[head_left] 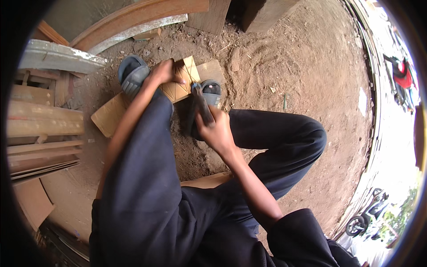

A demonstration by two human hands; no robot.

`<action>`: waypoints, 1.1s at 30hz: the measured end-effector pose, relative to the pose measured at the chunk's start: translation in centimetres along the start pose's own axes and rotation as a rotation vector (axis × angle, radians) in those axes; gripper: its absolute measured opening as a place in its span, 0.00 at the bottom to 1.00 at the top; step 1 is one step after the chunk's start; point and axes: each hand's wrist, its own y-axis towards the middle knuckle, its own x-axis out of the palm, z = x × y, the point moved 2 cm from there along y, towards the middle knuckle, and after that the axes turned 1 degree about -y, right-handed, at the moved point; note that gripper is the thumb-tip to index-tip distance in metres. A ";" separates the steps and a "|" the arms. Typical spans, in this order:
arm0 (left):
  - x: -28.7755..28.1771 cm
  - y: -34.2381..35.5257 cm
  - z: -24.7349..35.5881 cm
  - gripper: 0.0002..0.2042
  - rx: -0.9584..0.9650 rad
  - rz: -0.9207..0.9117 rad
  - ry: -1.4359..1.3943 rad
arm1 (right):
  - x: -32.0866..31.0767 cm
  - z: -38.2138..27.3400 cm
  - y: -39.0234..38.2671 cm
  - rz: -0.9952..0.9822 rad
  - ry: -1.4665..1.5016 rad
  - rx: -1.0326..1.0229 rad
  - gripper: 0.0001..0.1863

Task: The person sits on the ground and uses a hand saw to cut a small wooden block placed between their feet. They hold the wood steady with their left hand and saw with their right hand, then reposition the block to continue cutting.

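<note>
A pale wooden block [178, 91] with dark crossing lines on its face lies between my feet, in dark sandals. My left hand [163, 72] grips its left part, with fingers bent over the far side and the thumb lying on the face. My right hand [216, 129] is wrapped round the dark handle of a hand tool [202, 104]. A bluish collar and a thin blade extend from that handle to the block's right end. Whether the blade is a chisel or a knife is too small to tell. A second wooden piece [110, 116] shows at the left sandal [133, 76].
Stacked planks and wooden frames [44, 118] stand at the left. A curved wooden piece [142, 20] and a thick timber [269, 15] lie at the far side. Bare soil [320, 71] with wood scraps spreads to the right, as far as a long edge with motorbikes [362, 222] beyond.
</note>
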 end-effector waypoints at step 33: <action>-2.1 -0.8 3.9 0.45 -0.152 -0.057 0.082 | -2.5 1.7 -0.5 0.060 0.050 0.021 0.09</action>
